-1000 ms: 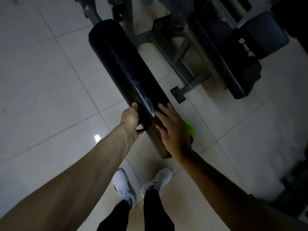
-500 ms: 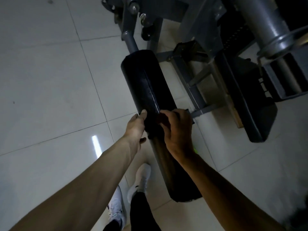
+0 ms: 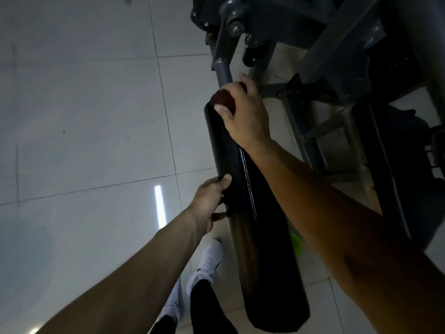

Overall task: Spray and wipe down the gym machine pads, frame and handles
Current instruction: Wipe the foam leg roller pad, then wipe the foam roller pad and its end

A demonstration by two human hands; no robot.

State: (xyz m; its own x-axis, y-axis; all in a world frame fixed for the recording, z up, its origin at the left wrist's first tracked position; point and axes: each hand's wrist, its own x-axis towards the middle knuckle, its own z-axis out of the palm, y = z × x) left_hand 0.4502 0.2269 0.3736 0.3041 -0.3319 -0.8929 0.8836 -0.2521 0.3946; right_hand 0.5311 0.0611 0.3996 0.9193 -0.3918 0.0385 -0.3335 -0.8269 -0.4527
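**While You Wiped: Cloth at the Pad's Far End**

As you stood over the pale tiled floor (image 3: 84, 116), your left hand (image 3: 209, 198) gripped the near flank of the black roller pad (image 3: 260, 237), thumb on top and fingers curled round its side, steadying it. At the pad's far end, where it met the grey support bar (image 3: 223, 71), your right hand (image 3: 248, 119) pressed a dark reddish cloth (image 3: 224, 101) onto the pad, fingers wrapped over the cloth. Right of that stood the grey frame (image 3: 337, 56). A green object (image 3: 296, 242) lay on the floor beneath the pad; what it was could not be told. You looked to be in the wiping step, on the pad alone. The next move, by the look of it, called for carrying the cloth onto the bar and frame.
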